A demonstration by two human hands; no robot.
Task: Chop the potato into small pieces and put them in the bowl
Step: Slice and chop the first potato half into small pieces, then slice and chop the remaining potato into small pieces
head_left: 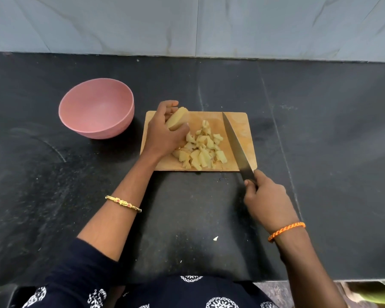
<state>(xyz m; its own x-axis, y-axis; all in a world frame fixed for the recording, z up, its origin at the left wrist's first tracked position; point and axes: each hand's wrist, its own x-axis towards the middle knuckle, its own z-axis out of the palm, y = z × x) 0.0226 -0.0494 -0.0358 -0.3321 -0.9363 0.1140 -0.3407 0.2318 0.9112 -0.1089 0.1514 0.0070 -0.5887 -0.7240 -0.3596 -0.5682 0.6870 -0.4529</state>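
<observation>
On a small wooden cutting board (240, 121) lies a heap of several pale yellow potato pieces (201, 150). My left hand (162, 132) grips a large uncut potato chunk (177, 118) at the board's left end, cut face to the right. My right hand (268, 200) holds a knife (236, 144) by its handle near the board's front right corner; the blade runs over the board just right of the pieces. An empty pink bowl (97, 107) stands left of the board.
Everything sits on a dark stone counter (320, 141) with a grey tiled wall (187, 25) behind. A stray potato scrap (215, 238) lies on the counter in front of the board. The counter's front edge is at my body.
</observation>
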